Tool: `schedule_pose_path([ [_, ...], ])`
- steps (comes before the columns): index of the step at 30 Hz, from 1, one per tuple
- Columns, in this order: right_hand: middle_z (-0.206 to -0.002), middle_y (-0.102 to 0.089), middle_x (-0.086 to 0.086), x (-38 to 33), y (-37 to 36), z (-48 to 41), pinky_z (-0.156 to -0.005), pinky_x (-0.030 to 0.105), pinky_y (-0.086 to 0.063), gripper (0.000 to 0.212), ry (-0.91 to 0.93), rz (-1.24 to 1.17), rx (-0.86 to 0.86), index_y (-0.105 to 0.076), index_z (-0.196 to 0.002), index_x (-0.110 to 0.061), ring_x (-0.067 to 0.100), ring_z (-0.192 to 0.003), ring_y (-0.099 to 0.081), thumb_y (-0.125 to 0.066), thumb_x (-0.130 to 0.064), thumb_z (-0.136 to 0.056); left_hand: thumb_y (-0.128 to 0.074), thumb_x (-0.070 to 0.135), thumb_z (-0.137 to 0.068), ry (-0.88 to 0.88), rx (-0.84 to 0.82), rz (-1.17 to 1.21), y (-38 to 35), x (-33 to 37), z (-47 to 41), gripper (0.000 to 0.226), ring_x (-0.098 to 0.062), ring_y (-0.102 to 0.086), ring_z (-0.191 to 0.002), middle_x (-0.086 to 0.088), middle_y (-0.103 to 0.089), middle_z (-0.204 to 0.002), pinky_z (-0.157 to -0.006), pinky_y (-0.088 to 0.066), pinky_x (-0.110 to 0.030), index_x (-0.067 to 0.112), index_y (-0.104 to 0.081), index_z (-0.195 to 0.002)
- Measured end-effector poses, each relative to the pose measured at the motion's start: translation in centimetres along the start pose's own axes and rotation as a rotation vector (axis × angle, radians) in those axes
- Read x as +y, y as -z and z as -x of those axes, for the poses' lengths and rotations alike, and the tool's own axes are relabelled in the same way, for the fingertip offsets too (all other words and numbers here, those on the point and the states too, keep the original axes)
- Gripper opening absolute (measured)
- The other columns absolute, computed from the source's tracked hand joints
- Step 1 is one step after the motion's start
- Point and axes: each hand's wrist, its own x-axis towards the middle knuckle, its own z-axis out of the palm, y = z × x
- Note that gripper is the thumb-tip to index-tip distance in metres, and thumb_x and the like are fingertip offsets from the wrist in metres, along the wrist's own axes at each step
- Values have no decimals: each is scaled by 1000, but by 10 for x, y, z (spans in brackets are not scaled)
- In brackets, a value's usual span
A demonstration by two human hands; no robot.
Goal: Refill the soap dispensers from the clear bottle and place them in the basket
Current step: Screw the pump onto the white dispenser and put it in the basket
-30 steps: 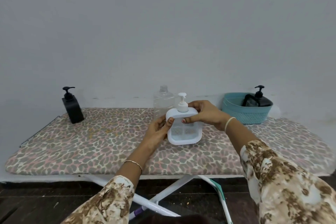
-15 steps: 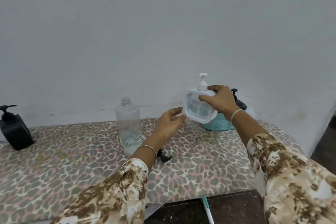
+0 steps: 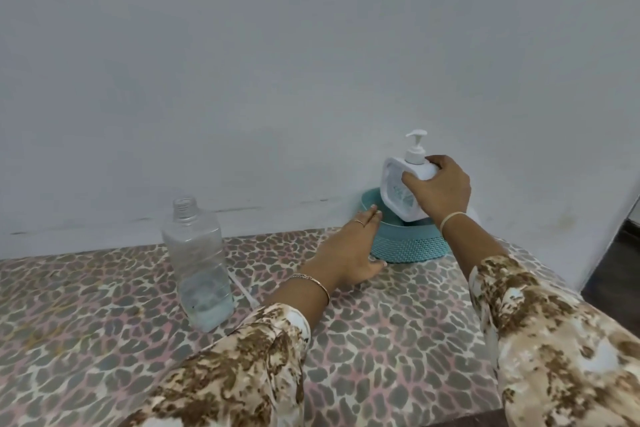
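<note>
A person stands at a padded surface with a leopard-print cover against a plain grey wall; patterned sleeves reach in from the bottom of the frame. Right of centre, the right hand grips a white soap dispenser by its shoulder, fingers curled over the top beside the pump. The dispenser is tilted, and its lower corner dips inside the mouth of a teal basket that sits against the wall. Whether it touches the basket floor is hidden by the rim. The left hand lies flat and relaxed against the basket's near side, fingers straight along the rim, holding nothing — most likely to stop the light basket sliding as the dispenser goes in. The two hands are apart, one above the basket, one beside it. The dispenser is squarish with rounded corners, a white frame around a translucent window; how full it is cannot be read. Left of centre, well apart from the basket, the clear bottle stands upright and uncapped — only a little liquid shows at its base.
</note>
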Motion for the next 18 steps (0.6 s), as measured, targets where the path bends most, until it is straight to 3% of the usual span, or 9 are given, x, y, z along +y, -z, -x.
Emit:
schedule_pose_path([
  [8, -110, -64, 8, 33, -27, 5, -77, 28, -41, 53, -35, 138, -51, -58, -116, -11, 27, -103, -59, -74, -37, -72, -63, 35, -90, -23, 32, -28, -15, -9, -7, 89, -16, -15, -148, -1, -3, -164, -119, -20, -30, 13, -7, -156],
  [11, -108, -64, 6, 44, -33, 6, -87, 37, -44, 54, -5, 318, -24, -61, -113, -15, 27, -106, -54, -74, -42, -68, -63, 35, -89, -17, 41, -12, -19, -13, -6, 89, -15, -15, -148, 3, -2, -164, -120, -20, -32, 16, -7, -156],
  [14, -109, -60, 4, 49, -34, 5, -92, 41, -34, 57, -11, 522, 22, -64, -111, -21, 26, -108, -49, -70, -55, -66, -63, 34, -90, -13, 51, 11, -21, -13, -7, 87, -14, -15, -148, 4, -3, -164, -120, -20, -34, 17, -8, -156],
  [18, -109, -58, 5, 51, -30, 3, -89, 39, -32, 58, -88, 574, 10, -64, -112, -23, 26, -107, -49, -71, -57, -65, -62, 34, -90, -17, 62, 21, -23, -15, -7, 85, -14, -15, -148, 4, -3, -164, -120, -21, -35, 17, -9, -156],
])
